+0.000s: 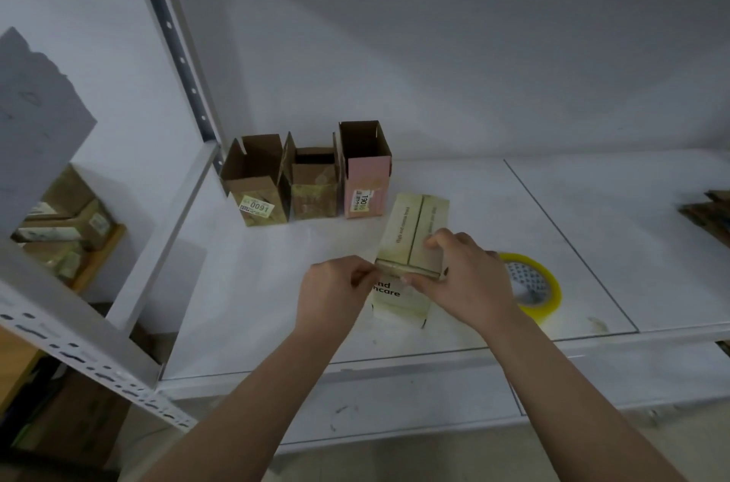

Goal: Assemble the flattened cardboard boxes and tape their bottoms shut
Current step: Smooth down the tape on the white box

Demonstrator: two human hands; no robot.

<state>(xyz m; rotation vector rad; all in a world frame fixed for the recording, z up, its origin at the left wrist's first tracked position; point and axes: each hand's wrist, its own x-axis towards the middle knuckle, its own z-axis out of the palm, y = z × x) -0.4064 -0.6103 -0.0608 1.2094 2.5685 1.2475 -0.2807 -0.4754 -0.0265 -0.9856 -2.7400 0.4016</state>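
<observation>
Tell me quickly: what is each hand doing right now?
Left hand: pinching the near left edge of the pale box.
Right hand: gripping the same box's near right edge, fingers over its folded flaps.

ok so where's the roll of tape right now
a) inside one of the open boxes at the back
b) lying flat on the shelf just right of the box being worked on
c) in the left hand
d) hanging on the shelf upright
b: the yellow-rimmed tape roll lies flat on the shelf surface, partly behind the right hand, while both hands are on the pale green box.
</observation>
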